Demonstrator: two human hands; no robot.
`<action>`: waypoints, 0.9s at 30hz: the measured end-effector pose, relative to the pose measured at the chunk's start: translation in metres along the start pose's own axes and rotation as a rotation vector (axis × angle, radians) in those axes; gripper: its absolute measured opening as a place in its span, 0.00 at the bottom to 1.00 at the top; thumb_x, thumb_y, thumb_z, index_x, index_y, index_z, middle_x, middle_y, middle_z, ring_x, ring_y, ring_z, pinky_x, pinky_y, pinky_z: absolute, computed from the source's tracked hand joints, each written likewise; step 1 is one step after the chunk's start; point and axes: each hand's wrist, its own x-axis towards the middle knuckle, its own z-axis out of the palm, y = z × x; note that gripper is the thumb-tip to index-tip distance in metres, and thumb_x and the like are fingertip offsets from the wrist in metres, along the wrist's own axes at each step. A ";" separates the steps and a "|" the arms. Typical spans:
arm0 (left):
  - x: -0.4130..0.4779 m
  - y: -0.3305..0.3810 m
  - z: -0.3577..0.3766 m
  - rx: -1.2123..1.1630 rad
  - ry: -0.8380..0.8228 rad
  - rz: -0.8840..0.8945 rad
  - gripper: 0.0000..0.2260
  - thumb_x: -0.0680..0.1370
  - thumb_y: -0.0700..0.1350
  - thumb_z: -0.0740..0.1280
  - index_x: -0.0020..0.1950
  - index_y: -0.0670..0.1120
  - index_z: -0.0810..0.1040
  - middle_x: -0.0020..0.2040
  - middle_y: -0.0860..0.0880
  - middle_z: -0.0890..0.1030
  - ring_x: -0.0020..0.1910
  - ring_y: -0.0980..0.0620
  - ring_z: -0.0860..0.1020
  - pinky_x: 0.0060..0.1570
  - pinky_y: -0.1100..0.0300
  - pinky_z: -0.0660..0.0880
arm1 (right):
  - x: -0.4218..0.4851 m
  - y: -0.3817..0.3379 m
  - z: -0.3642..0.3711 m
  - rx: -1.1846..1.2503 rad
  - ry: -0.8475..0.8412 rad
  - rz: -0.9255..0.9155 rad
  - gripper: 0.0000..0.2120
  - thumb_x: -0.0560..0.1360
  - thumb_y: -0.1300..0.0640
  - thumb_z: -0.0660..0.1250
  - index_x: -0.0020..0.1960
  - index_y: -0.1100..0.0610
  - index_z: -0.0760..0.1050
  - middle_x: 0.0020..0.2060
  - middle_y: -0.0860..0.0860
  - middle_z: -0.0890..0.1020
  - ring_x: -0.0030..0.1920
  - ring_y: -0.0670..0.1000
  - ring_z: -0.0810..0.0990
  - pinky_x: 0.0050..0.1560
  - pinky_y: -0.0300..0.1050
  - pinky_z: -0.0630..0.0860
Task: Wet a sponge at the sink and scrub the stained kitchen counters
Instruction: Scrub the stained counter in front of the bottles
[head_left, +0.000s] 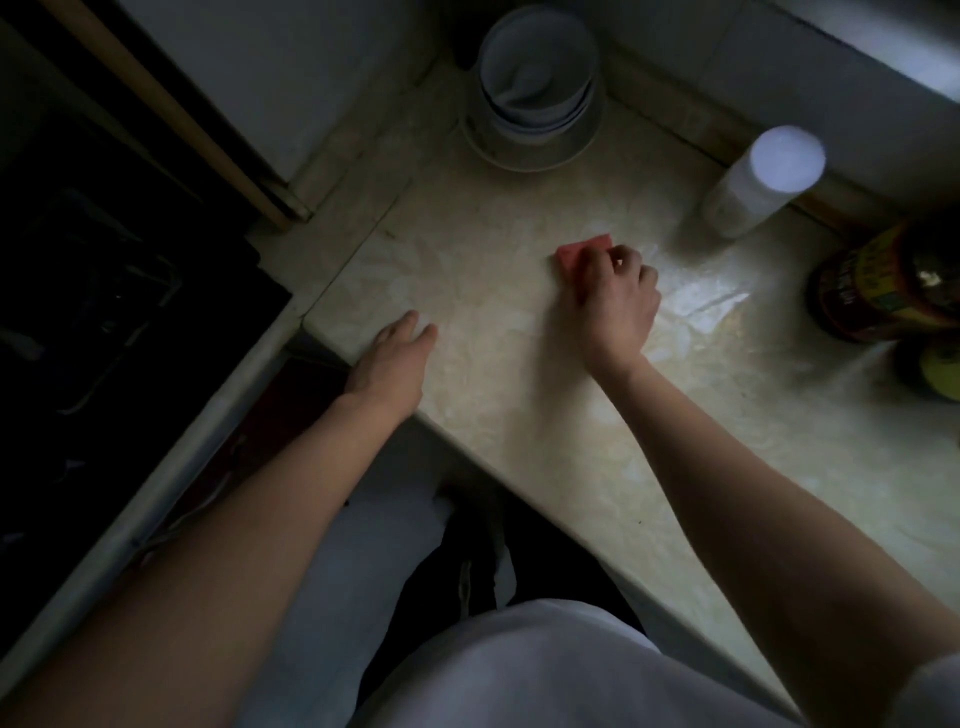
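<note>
red sponge (582, 253) lay on the pale counter (483, 291), mid-surface, gripped under the curled fingers of the right hand (618, 301). the left hand (395, 358) rested flat, fingers straight, at the near left edge. stacked bowls (537, 83) sat far, a white bottle (753, 182) and jar (883, 286) right.

On the table (483, 249): stacked bowls (537, 78) top centre, bottle (753, 187) upper right, jar (883, 283) (at the right edge), sponge (579, 249) mid-frame; stove (104, 291) far left.
</note>
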 end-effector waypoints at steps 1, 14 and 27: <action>0.000 0.000 0.000 0.000 -0.004 -0.001 0.33 0.77 0.32 0.59 0.80 0.50 0.54 0.81 0.47 0.48 0.78 0.44 0.52 0.76 0.50 0.56 | -0.005 -0.003 -0.001 0.015 -0.003 -0.009 0.24 0.80 0.43 0.64 0.72 0.51 0.70 0.68 0.57 0.73 0.63 0.64 0.71 0.60 0.57 0.70; -0.018 0.026 0.012 -0.024 0.030 -0.029 0.26 0.80 0.45 0.62 0.78 0.45 0.59 0.80 0.43 0.53 0.77 0.42 0.54 0.75 0.50 0.58 | -0.166 -0.032 0.018 0.073 -0.199 -0.529 0.21 0.73 0.48 0.72 0.65 0.48 0.76 0.64 0.52 0.75 0.56 0.60 0.72 0.52 0.52 0.71; -0.073 0.051 0.011 -0.085 0.167 0.029 0.32 0.73 0.29 0.56 0.75 0.48 0.65 0.79 0.47 0.58 0.76 0.45 0.57 0.72 0.49 0.63 | -0.233 -0.018 0.007 0.117 -0.518 -0.712 0.26 0.65 0.47 0.73 0.61 0.55 0.77 0.56 0.59 0.76 0.50 0.63 0.74 0.45 0.53 0.73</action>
